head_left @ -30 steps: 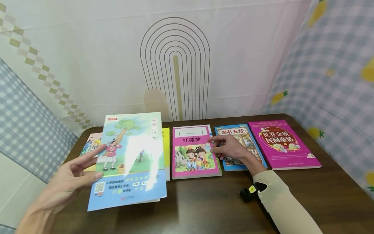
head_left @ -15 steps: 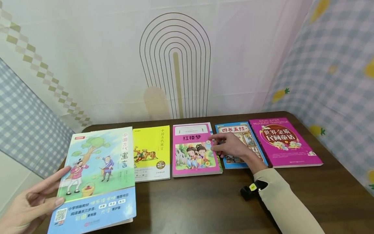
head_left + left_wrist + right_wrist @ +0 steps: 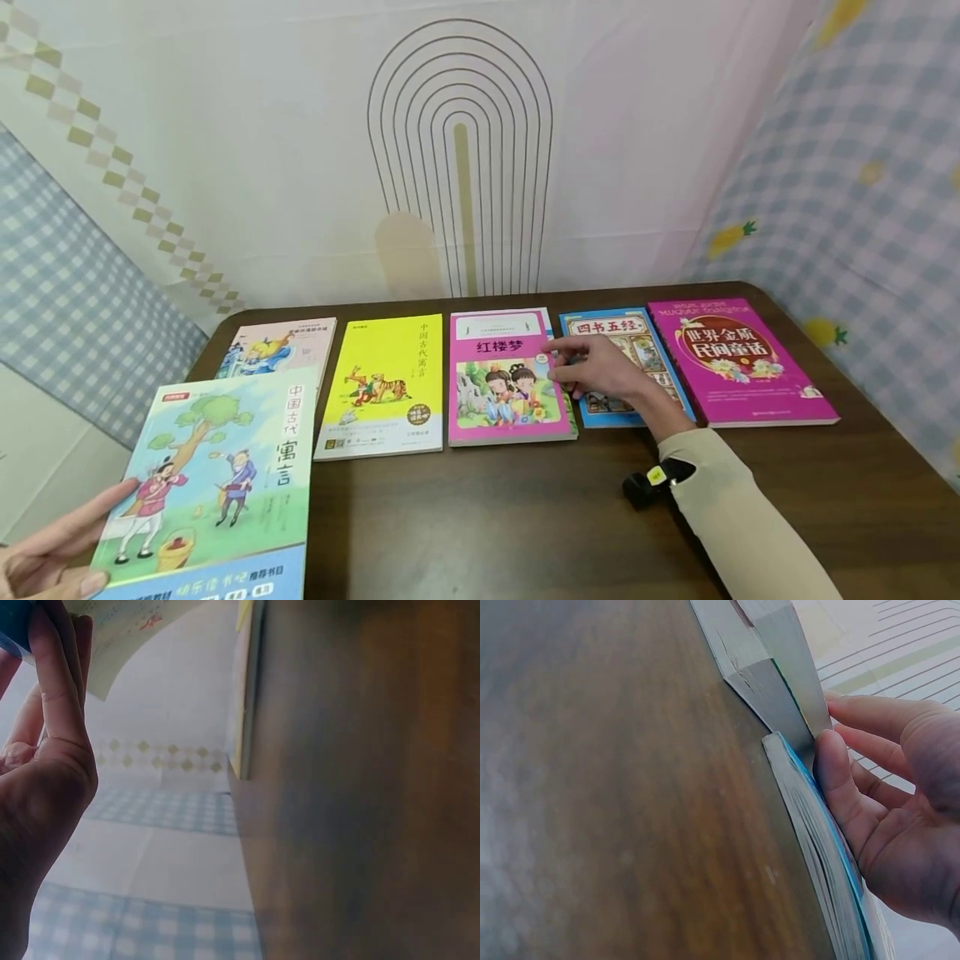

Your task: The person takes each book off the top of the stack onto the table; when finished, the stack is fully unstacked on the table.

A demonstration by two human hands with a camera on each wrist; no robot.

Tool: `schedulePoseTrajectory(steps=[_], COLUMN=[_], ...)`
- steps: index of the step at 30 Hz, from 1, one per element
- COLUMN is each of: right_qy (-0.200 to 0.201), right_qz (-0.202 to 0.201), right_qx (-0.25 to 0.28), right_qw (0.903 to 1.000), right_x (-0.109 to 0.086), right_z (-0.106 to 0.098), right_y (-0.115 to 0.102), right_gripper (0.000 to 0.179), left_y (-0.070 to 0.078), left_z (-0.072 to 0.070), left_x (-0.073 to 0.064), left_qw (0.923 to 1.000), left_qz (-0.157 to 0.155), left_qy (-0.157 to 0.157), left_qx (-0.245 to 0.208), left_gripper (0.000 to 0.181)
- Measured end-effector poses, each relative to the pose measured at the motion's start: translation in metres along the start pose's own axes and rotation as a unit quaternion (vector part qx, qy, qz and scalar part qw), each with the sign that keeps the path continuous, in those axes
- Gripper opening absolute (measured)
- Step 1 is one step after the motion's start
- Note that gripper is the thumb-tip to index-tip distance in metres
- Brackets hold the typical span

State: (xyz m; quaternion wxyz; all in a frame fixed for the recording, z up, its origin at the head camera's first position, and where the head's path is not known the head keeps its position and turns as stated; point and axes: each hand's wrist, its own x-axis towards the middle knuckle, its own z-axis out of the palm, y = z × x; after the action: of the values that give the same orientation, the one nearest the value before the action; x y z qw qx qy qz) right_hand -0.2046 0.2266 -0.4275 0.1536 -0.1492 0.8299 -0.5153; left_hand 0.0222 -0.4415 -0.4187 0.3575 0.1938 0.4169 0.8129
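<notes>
My left hand (image 3: 63, 537) grips the left edge of a green and blue picture book (image 3: 258, 454), raised at the lower left with its cover facing up. In the left wrist view my left hand (image 3: 52, 757) has its fingers on the book, mostly out of frame. At the middle of the table, my right hand (image 3: 603, 367) pinches the right edge of a pink book (image 3: 506, 429) with thumb and fingertips. A second book with a green edge (image 3: 784, 694) shows under it in the right wrist view. The right hand partly covers a blue book (image 3: 648, 346).
A brown wooden table (image 3: 480, 525) bears a row of books. The yellow book (image 3: 382, 342) lies left of the pink one, and a pale pink book (image 3: 307, 354) at the far left. A magenta book (image 3: 735, 396) lies at the right. Patterned cloth (image 3: 615, 150) hangs behind.
My left hand has brought the green and blue book left and down towards me, uncovering the yellow book and part of the pale pink one. My right hand stays at the pink book's edge.
</notes>
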Motion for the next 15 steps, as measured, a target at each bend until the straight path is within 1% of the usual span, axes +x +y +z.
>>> schedulePoseTrajectory(steps=[2,3,4,6,7,9,10,12,14,15], right_qy=[0.0,-0.002,-0.003,-0.004,-0.005,-0.003,-0.001,0.001,0.0,-0.001], right_qz=[-0.002,-0.002,-0.002,0.0,0.001,0.002,0.003,0.002,0.0,0.001], right_qx=[-0.001,0.0,0.001,0.0,-0.001,-0.001,-0.003,-0.004,-0.003,-0.004], right_qw=[1.0,1.0,1.0,1.0,1.0,1.0,1.0,1.0,1.0,1.0], right_x=[0.0,-0.001,-0.001,-0.001,-0.002,-0.002,-0.001,-0.001,0.0,0.0], right_z=[0.0,0.0,0.0,0.0,0.0,-0.001,-0.002,-0.002,-0.003,-0.003], right_y=[-0.001,-0.001,-0.001,-0.001,-0.001,-0.001,-0.001,0.0,0.0,0.0], right_gripper=[0.046,0.047,0.047,0.047,0.048,0.048,0.047,0.047,0.047,0.047], left_y=[0.006,0.008,0.01,0.01,0.007,0.001,-0.003,-0.01,-0.016,-0.018], left_z=[-0.012,-0.02,-0.027,-0.044,-0.05,-0.059,-0.063,-0.065,-0.065,-0.064], left_x=[-0.006,-0.01,-0.014,-0.021,-0.025,-0.032,-0.035,-0.038,-0.038,-0.037], left_qw=[0.9973,0.9942,0.9911,0.9833,0.9813,0.9789,0.9785,0.9779,0.9776,0.9779], left_qz=[-0.047,-0.071,-0.087,-0.111,-0.114,-0.123,-0.126,-0.143,-0.148,-0.147], left_qy=[-0.055,-0.08,-0.1,-0.139,-0.144,-0.146,-0.148,-0.145,-0.147,-0.147], left_qx=[-0.013,-0.006,0.011,0.039,0.057,0.072,0.069,0.048,0.024,0.019], left_gripper=[0.09,0.087,0.084,0.075,0.07,0.064,0.062,0.058,0.061,0.061])
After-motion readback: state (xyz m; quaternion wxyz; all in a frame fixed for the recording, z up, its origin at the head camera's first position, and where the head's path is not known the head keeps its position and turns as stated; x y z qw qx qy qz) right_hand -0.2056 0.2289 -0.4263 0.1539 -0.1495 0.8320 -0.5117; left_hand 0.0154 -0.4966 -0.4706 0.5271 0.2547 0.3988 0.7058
